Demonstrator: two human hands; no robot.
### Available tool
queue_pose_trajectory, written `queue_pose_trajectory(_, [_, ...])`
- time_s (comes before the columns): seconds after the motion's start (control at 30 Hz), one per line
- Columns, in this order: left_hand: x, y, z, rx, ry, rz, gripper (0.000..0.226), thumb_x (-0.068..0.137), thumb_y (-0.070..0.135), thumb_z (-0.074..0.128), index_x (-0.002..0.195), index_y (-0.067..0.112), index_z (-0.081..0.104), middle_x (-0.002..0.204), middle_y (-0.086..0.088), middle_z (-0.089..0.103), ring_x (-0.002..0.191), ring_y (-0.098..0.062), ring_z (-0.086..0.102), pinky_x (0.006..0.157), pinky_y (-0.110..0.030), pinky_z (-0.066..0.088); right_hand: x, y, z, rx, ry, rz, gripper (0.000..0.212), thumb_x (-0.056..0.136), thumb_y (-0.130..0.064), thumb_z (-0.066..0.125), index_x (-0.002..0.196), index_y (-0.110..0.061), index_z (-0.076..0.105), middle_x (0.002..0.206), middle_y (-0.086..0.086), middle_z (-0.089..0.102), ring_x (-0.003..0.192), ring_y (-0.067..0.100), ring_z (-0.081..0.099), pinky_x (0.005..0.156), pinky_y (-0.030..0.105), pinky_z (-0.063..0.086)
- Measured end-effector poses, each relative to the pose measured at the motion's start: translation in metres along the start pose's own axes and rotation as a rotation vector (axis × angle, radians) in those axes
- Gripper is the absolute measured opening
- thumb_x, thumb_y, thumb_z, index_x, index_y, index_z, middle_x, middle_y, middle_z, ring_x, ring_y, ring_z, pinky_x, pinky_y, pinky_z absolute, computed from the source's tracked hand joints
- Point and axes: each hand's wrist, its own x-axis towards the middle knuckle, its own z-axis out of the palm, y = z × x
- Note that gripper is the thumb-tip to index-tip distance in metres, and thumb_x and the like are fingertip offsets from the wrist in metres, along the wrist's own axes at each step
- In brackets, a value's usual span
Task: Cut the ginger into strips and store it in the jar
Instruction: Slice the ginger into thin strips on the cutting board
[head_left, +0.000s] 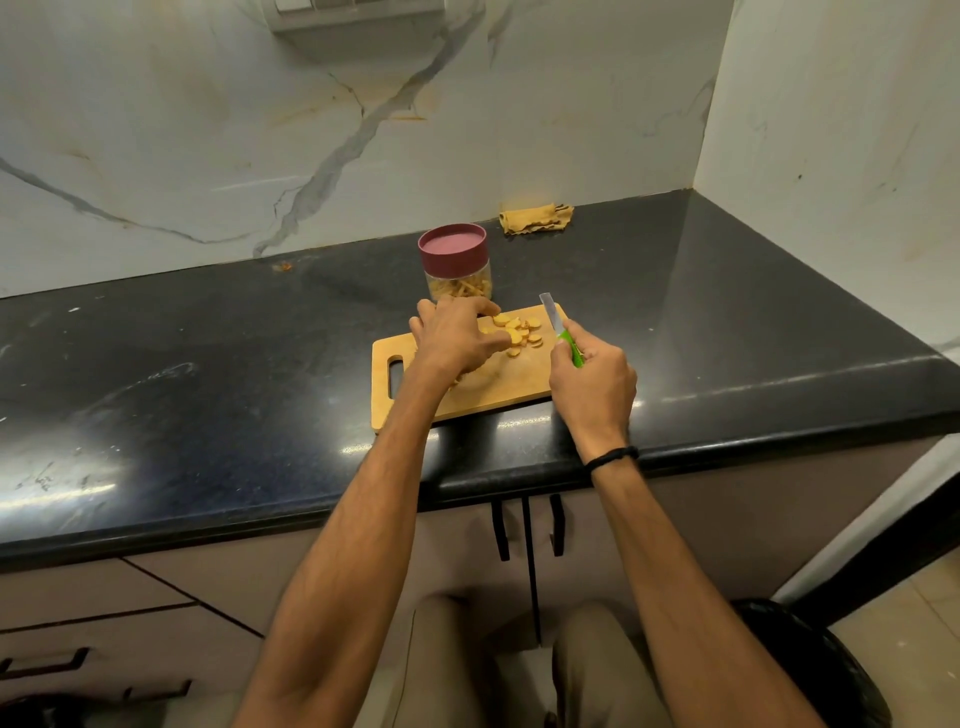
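My yellow ginger slices lie clustered on the wooden board, some held under my left hand. Just behind stands the clear jar, upright, maroon lid on, strips inside.

One head camera looks forward and down from close above the left hand and right hand, wall beyond them.

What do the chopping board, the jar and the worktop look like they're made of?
Chopping board: pale wood or bamboo, matt; even tan surface with a cut-out handle.
Jar: clear body, plastic or glass, I cannot tell which; its maroon lid looks like matt plastic.
Worktop: polished dark stone, probably granite; it is speckled and shows bright glints.
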Motion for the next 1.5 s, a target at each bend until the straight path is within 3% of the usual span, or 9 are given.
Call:
queue_pose_trajectory(0.13, [0.000, 0.007, 0.004, 0.022, -0.016, 0.016, 0.042, 0.084, 0.053, 0.074, 0.121, 0.035, 0.068, 0.129, -0.004, 0.054, 0.121, -0.028, 0.037, 0.094, -0.039, 0.030, -0.001, 0.001, 0.000, 0.005, 0.004, -0.001, 0.034, 0.099, -0.026, 0.051, 0.130, -0.022, 0.061, 0.090, 0.001, 0.072, 0.059, 0.003, 0.048, 0.048, 0.013, 0.031])
queue_pose_trajectory(0.33, [-0.001, 0.007, 0.002, -0.051, 0.013, -0.006, 0.035, 0.084, 0.048, 0.076, 0.113, 0.031, 0.071, 0.124, -0.002, 0.059, 0.119, -0.026, 0.037, 0.088, -0.036, 0.026, -0.003, -0.001, -0.001, 0.010, -0.008, 0.007, 0.034, 0.099, -0.027, 0.051, 0.131, -0.023, 0.060, 0.092, 0.001, 0.073, 0.057, 0.004, 0.048, 0.044, 0.008, 0.030])
queue_pose_trajectory(0.47, [-0.003, -0.008, -0.012, -0.127, 0.119, -0.043, 0.034, 0.087, 0.044, 0.073, 0.118, 0.031, 0.070, 0.126, 0.001, 0.063, 0.122, -0.028, 0.038, 0.088, -0.038, 0.026, -0.010, -0.005, -0.005, -0.026, -0.043, -0.066, 0.035, 0.099, -0.027, 0.049, 0.132, -0.025, 0.059, 0.077, -0.002, 0.066, 0.055, 0.005, 0.045, 0.043, 0.010, 0.031])
queue_pose_trajectory(0.6, [-0.010, -0.026, -0.026, -0.177, 0.200, -0.118, 0.034, 0.088, 0.039, 0.073, 0.121, 0.028, 0.069, 0.118, 0.003, 0.068, 0.124, -0.027, 0.043, 0.091, -0.039, 0.025, -0.020, -0.013, -0.002, -0.239, -0.185, -0.239, 0.037, 0.099, -0.030, 0.047, 0.134, -0.034, 0.057, 0.077, 0.000, 0.065, 0.062, 0.012, 0.046, 0.051, 0.023, 0.029])
queue_pose_trajectory(0.77, [-0.018, -0.033, -0.023, -0.149, 0.167, -0.127, 0.037, 0.088, 0.036, 0.074, 0.124, 0.027, 0.068, 0.118, 0.005, 0.068, 0.124, -0.025, 0.045, 0.092, -0.040, 0.026, -0.024, -0.019, 0.007, -0.474, -0.298, -0.374, 0.039, 0.101, -0.037, 0.043, 0.139, -0.038, 0.049, 0.088, 0.001, 0.069, 0.067, 0.012, 0.043, 0.053, 0.026, 0.029])
queue_pose_trajectory(0.87, [-0.018, -0.032, -0.017, -0.130, 0.125, -0.121, 0.037, 0.087, 0.038, 0.075, 0.123, 0.029, 0.069, 0.117, 0.007, 0.069, 0.122, -0.023, 0.048, 0.087, -0.039, 0.023, -0.025, -0.019, 0.005, -0.463, -0.284, -0.330, 0.039, 0.101, -0.035, 0.042, 0.140, -0.035, 0.049, 0.088, 0.001, 0.069, 0.067, 0.012, 0.044, 0.048, 0.023, 0.025])
queue_pose_trajectory(1.03, [-0.017, -0.024, -0.009, -0.133, 0.052, -0.108, 0.038, 0.086, 0.038, 0.076, 0.122, 0.031, 0.069, 0.114, 0.009, 0.070, 0.122, -0.022, 0.048, 0.088, -0.038, 0.023, -0.024, -0.018, 0.000, -0.400, -0.242, -0.244, 0.039, 0.101, -0.029, 0.043, 0.139, -0.027, 0.052, 0.088, 0.001, 0.069, 0.068, 0.011, 0.044, 0.057, 0.024, 0.031])
queue_pose_trajectory(1.23, [-0.018, -0.017, -0.001, -0.126, 0.030, -0.094, 0.039, 0.088, 0.038, 0.075, 0.125, 0.029, 0.068, 0.113, 0.008, 0.070, 0.121, -0.023, 0.046, 0.092, -0.039, 0.026, -0.025, -0.017, 0.000, -0.334, -0.233, -0.273, 0.039, 0.100, -0.029, 0.046, 0.138, -0.027, 0.054, 0.078, -0.001, 0.065, 0.063, 0.010, 0.046, 0.049, 0.018, 0.026])
queue_pose_trajectory(1.5, [-0.030, -0.027, -0.015, -0.044, -0.010, -0.072, 0.052, 0.089, 0.037, 0.074, 0.139, 0.030, 0.057, 0.131, 0.008, 0.062, 0.128, -0.024, 0.037, 0.092, -0.038, 0.023, -0.025, -0.016, 0.000, -0.281, -0.237, -0.282, 0.037, 0.100, -0.029, 0.048, 0.136, -0.025, 0.057, 0.079, -0.001, 0.067, 0.059, 0.007, 0.047, 0.046, 0.015, 0.022])
